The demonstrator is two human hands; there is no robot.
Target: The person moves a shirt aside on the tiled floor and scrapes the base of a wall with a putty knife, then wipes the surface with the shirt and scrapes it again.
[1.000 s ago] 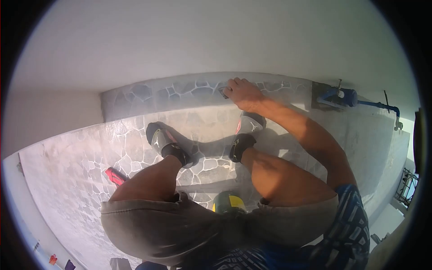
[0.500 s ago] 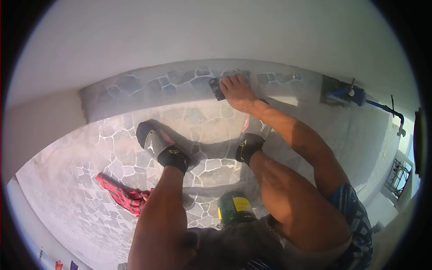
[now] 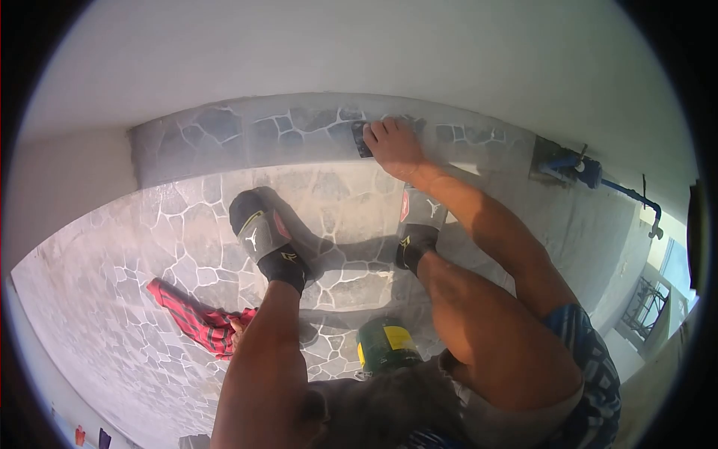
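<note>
My right hand presses a dark, flat pad against the strip of stone-patterned tiling at the foot of the wall. Its fingers are bent over the pad, whose left end sticks out beside them. To the left of my leg, my left hand shows only in part, with its fingers on a red and black checked cloth. The cloth hangs over the stone-patterned floor.
A green bucket with yellow labels stands between my legs. My feet in dark socks and slides are on the floor. Blue pipes and a tap stick out from the wall at the right.
The camera view has shifted slightly. My right hand stays on the tiled strip with the pad turned more upright. More of my left hand shows at the cloth, which appears slightly further left.
</note>
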